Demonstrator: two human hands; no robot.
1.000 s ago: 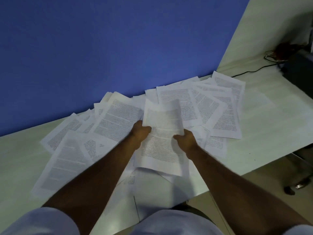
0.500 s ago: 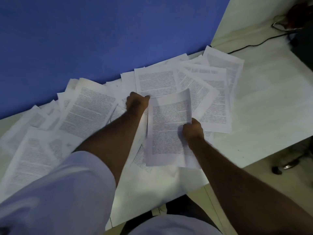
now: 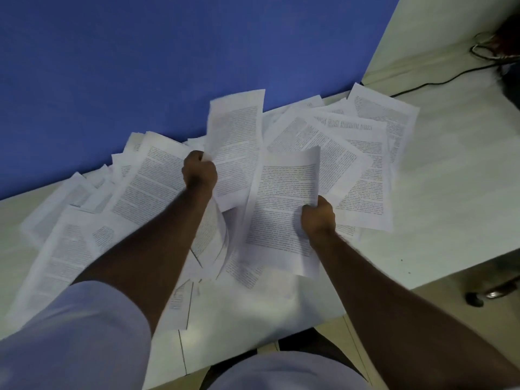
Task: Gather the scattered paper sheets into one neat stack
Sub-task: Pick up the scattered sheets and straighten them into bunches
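Several printed paper sheets (image 3: 363, 167) lie scattered and overlapping across the pale table (image 3: 450, 198), from far left to the right, against the blue wall. My left hand (image 3: 199, 173) grips the left edge of one printed sheet (image 3: 239, 142), which is lifted off the pile and stands tilted up. My right hand (image 3: 318, 218) grips the right edge of a small bundle of sheets (image 3: 281, 209), held just above the table in front of me. More sheets (image 3: 70, 249) lie flat under and left of my left forearm.
A blue wall (image 3: 168, 52) rises behind the table. A black cable (image 3: 439, 80) runs along the table's far right corner. The table's front edge (image 3: 464, 274) drops to the floor at right, where a chair's caster base (image 3: 489, 295) shows.
My left hand has closed on a sheet from the pile and raised it. My right hand still holds the bundle, shifted slightly right. The camera view has tilted.
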